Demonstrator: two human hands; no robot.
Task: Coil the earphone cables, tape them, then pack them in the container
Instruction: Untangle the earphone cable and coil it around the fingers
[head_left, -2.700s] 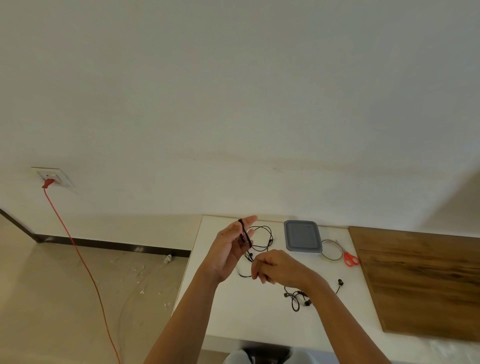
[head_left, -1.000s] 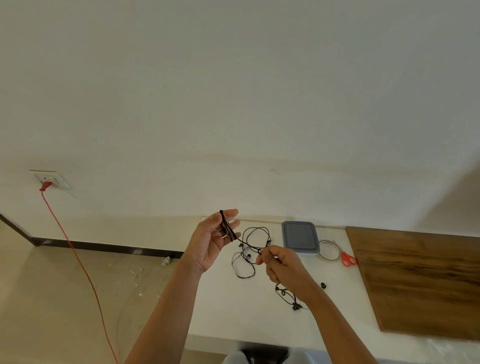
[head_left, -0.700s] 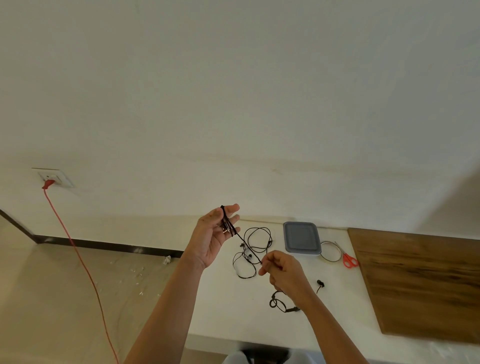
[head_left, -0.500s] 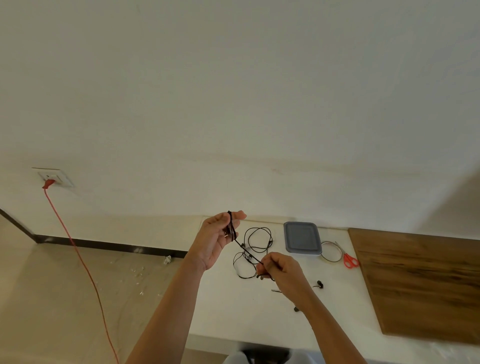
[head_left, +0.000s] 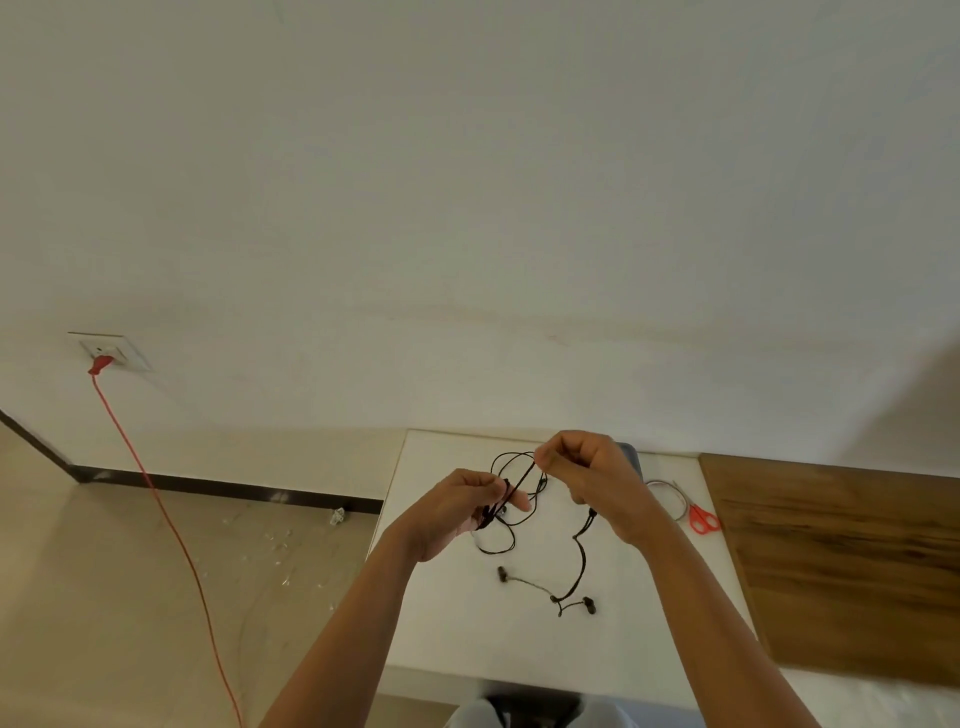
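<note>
Above the white table (head_left: 441, 623), two bare hands close together. In the left grip (head_left: 457, 512), fingers curled round several turns of black earphone cable (head_left: 524, 473), the turns bunched across the fingers. From that bundle, one taut strand slanting up and rightward into the right grip (head_left: 597, 483), pinched at the fingertips, remaining fingers curled in.

Below the right grip, the rest of the same cable dropping past the wrist and trailing onto the table, ending in two earbuds (head_left: 588, 604) well below both grips and apart from each other.

Under and between the grips, flat on the table, a second earphone cable (head_left: 493, 551) in loose loops, touched by neither grip.

Just behind the right grip and mostly hidden by it, a grey container (head_left: 631, 453), only a corner showing; lid on or off, impossible to tell.

Right of the right grip, a roll of clear tape (head_left: 658, 483) just beside red-handled scissors (head_left: 702, 519). Farther right, a brown wood-grain board (head_left: 841, 561) on the table.

Far left of the left grip, a wall socket (head_left: 106, 353) with a red cord (head_left: 156, 499) running down toward the floor.
</note>
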